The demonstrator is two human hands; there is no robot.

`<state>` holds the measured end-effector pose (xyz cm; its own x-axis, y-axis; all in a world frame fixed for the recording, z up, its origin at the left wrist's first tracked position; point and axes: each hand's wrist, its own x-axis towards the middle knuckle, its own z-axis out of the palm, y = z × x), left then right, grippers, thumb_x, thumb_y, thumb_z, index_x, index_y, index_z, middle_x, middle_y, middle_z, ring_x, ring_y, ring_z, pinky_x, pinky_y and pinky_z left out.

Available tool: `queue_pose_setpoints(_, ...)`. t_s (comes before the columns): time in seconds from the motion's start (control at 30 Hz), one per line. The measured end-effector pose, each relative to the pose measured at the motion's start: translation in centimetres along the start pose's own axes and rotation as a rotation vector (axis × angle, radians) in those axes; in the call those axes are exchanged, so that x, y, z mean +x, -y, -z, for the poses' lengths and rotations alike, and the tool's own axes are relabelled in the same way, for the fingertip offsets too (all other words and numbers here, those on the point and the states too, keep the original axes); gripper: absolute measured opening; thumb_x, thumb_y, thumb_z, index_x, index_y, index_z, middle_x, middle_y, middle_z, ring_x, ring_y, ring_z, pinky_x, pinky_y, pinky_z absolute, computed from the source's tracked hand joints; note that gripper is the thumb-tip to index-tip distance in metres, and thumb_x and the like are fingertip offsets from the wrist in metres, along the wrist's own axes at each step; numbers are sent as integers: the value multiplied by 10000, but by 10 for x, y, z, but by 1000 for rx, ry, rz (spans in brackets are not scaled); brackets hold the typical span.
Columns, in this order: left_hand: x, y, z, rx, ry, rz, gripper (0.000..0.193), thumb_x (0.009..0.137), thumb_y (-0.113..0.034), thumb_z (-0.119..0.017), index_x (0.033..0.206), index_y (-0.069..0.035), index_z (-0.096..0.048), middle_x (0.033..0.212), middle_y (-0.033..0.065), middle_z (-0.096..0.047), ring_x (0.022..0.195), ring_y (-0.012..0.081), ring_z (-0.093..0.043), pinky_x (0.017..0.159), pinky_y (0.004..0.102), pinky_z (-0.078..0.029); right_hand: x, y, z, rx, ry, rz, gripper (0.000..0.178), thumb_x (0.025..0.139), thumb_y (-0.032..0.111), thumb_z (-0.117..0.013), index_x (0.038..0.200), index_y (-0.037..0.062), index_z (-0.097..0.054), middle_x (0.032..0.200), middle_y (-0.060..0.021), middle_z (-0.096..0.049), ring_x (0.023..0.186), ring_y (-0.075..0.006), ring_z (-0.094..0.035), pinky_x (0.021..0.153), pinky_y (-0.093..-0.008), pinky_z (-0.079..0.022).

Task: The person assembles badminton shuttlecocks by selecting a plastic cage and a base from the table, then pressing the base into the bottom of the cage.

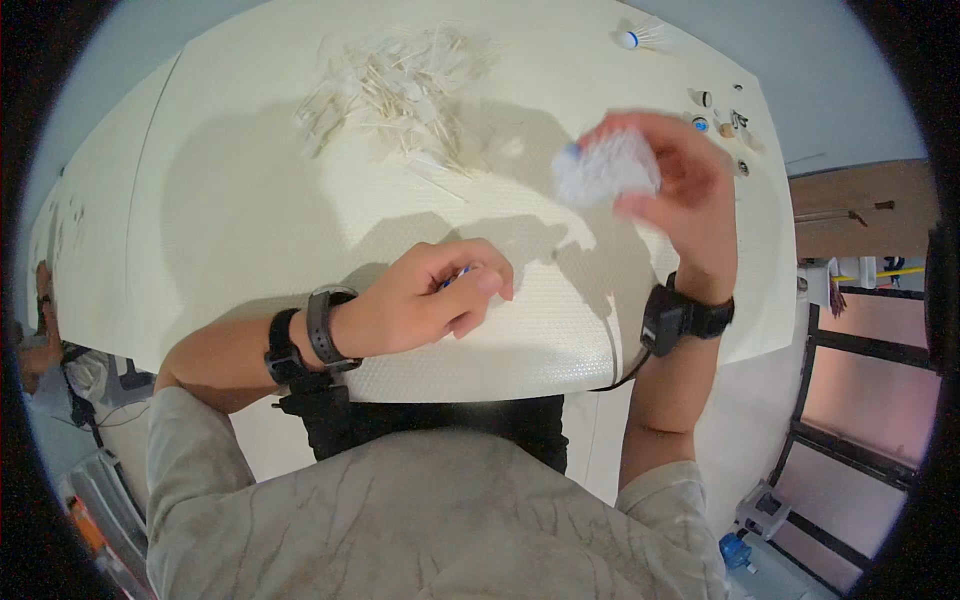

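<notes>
My left hand (435, 295) is above the near middle of the white table, its fingers curled round a small piece (462, 271). Only a bit of blue on that piece shows between the fingers; the rest is hidden. Farther right and higher up, my right hand (680, 175) grips a crumpled white tissue (605, 168) between thumb and fingers. The hand and tissue are slightly smeared by motion. A small blue spot shows at the tissue's upper left edge. At the back of the table lies a loose pile of white feathers (400, 90) with thin shafts.
A shuttlecock (640, 39) with a blue band lies at the far right of the white table (230, 240). Several small round parts, one a blue-topped cap (700, 125), lie along the right edge. A dark-framed rack (860, 390) stands at right. Another person's arm (42, 340) shows at far left.
</notes>
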<state>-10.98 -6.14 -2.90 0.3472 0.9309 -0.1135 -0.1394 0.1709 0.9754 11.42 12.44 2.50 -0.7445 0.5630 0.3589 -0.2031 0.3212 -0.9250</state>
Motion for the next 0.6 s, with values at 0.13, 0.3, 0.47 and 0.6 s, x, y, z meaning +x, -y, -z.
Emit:
queue_pose_setpoints(0.13,-1,0,-1,10,-17,6,456,1123,-412,-376,1125,-5,-581,638,18,-557,504,59,-453,495,228,-384,17,-36,30,-200,-469,-71,470,855,42,-818,1300,19,-668,1118,-74,-746,1006,-151,-694,914,-274,-542)
queue_pose_setpoints(0.3,-1,0,0,44,-27,44,502,1122,-442,-353,1060,3,-579,638,29,-558,510,67,-461,495,237,-385,21,-60,46,-290,-568,-65,446,881,68,-808,1305,38,-669,1097,-73,-752,991,-136,-697,872,-261,-553)
queue_pose_setpoints(0.47,-1,3,0,-22,-19,54,427,1110,-389,-441,996,-32,-647,635,3,-545,507,47,-436,493,222,-372,19,-61,51,-312,-615,-50,426,886,65,-802,1290,26,-671,1114,-95,-747,1006,-137,-696,877,-264,-552)
queue_pose_setpoints(0.6,-5,1,1,73,-19,23,557,1110,-494,-356,954,-4,-572,638,16,-534,520,73,-466,492,239,-378,21,-59,49,-161,-571,-16,432,886,77,-805,1289,11,-664,1127,-104,-743,994,-144,-701,868,-265,-556)
